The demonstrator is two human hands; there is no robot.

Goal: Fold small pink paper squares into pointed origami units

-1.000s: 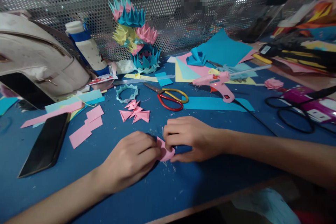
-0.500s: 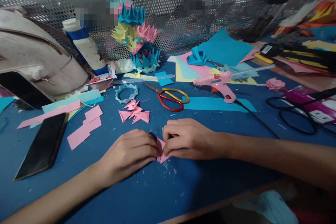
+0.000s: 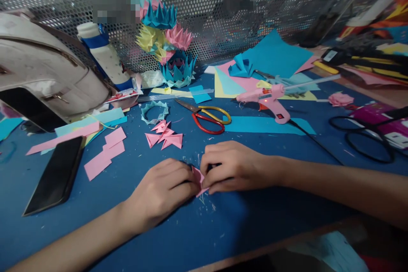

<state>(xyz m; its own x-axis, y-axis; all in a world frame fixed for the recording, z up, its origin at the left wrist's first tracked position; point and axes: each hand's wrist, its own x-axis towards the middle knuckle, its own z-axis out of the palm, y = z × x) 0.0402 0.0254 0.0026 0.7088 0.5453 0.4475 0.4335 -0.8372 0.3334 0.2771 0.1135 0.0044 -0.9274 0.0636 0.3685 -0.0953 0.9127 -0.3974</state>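
A small piece of pink paper (image 3: 198,178), partly folded, lies on the blue tabletop between my hands, its sides covered by my fingers. My left hand (image 3: 165,189) grips its left side with bent fingers. From the right, my right hand (image 3: 234,168) pinches the other side with thumb and fingertips. Just beyond are several folded pink paper pieces (image 3: 165,135) in a small pile. A light-blue folded paper ring (image 3: 155,112) sits behind them. Scissors with one red and one yellow handle (image 3: 208,119) rest to its right, blades pointing away left.
A pink glue gun (image 3: 270,100) lies on a blue paper strip (image 3: 255,125), its cord running right. Pink paper rectangles (image 3: 106,151) and a phone (image 3: 55,174) are at left. At the back stand a bottle (image 3: 103,57), a backpack (image 3: 41,63) and folded paper flowers (image 3: 178,66).
The pink paper looks narrower and more folded between my fingers. My hands stay close together on it. The whole view has shifted slightly.
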